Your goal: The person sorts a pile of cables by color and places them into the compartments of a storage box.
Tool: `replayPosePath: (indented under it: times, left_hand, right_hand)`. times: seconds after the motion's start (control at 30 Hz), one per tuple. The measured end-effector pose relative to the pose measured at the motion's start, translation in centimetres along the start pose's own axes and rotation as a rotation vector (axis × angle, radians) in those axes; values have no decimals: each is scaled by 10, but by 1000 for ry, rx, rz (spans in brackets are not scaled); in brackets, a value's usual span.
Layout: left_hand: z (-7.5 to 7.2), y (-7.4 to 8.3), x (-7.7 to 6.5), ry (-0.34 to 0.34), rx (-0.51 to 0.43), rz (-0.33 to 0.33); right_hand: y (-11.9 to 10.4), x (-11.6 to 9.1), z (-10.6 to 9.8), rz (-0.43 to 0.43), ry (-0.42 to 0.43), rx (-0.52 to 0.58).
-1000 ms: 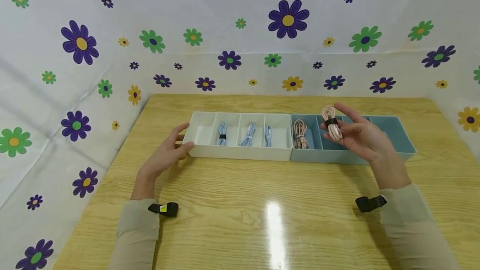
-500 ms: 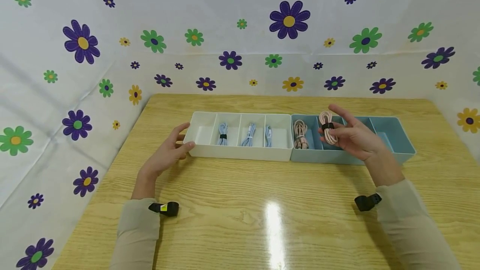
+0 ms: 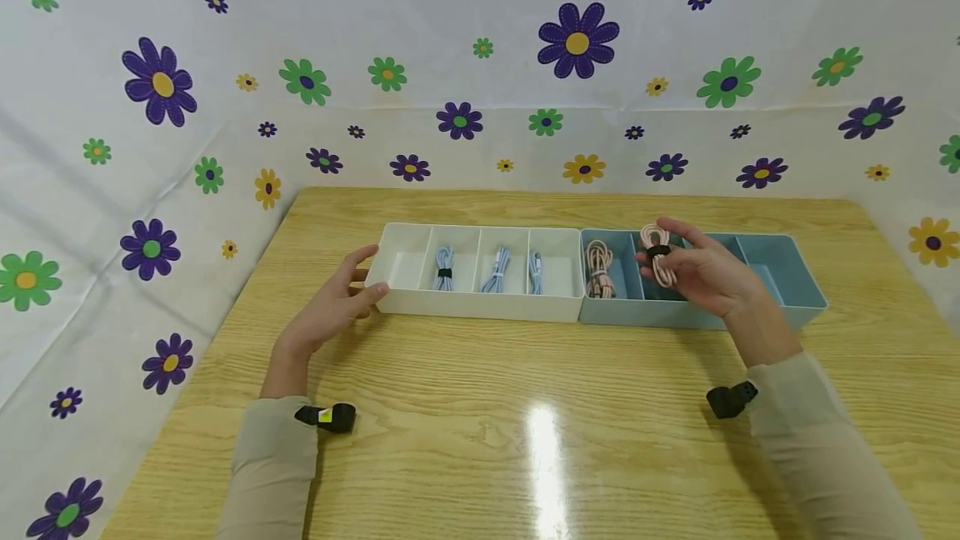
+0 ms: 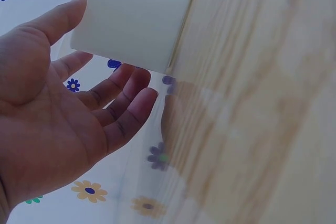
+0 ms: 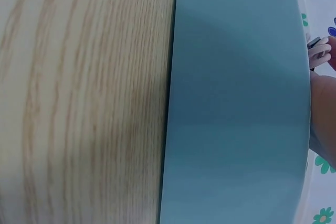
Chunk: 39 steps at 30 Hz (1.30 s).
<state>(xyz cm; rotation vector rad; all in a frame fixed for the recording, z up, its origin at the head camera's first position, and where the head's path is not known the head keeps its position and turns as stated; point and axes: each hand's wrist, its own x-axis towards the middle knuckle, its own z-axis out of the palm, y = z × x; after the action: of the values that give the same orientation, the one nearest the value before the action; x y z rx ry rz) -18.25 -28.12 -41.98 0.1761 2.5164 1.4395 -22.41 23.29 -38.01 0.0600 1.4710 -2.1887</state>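
Observation:
At the left end of the white divided box (image 3: pixel 480 305), my left hand (image 3: pixel 335 307) has its thumb at the front corner and its fingers loosely bent beside the end wall. In the left wrist view the thumb tip (image 4: pixel 79 4) lies right at the box's edge. My right hand (image 3: pixel 716 273) pinches a coiled pink cable (image 3: pixel 657 250) with a black strap round its middle. It holds the coil over the second compartment of the blue divided box (image 3: pixel 660 314). From the right wrist camera, the blue wall hides most of that hand.
Blue cable bundles (image 3: pixel 445 267) lie in several white compartments, one with a black strap. Another pink cable bundle (image 3: pixel 600 267) fills the leftmost blue compartment. Both boxes stand end to end on the wooden table (image 3: pixel 450 407), with a flowered cloth (image 3: pixel 495 65) behind.
My right hand has moved a little left and down, taking the pink cable lower toward the blue box's second compartment. My left hand has kept its place.

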Motion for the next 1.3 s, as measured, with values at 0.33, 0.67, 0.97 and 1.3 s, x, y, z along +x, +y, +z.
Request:
replayPosePath:
  times: [0.33,0.67,0.97,1.3]
  left_hand:
    - [0,-1,0,0,-4,-3]
    - [-1,0,-1,0,0,0]
    - [-1,-2,-2,-2,4,-15]
    - [0,1,-1,4,-2,-9]
  right_hand:
    - [-3,3,7,70,54,-101]
    - [-5,8,7,134,75,16]
    - [2,18,9,186,115,-49]
    - [4,22,9,228,129,-240]
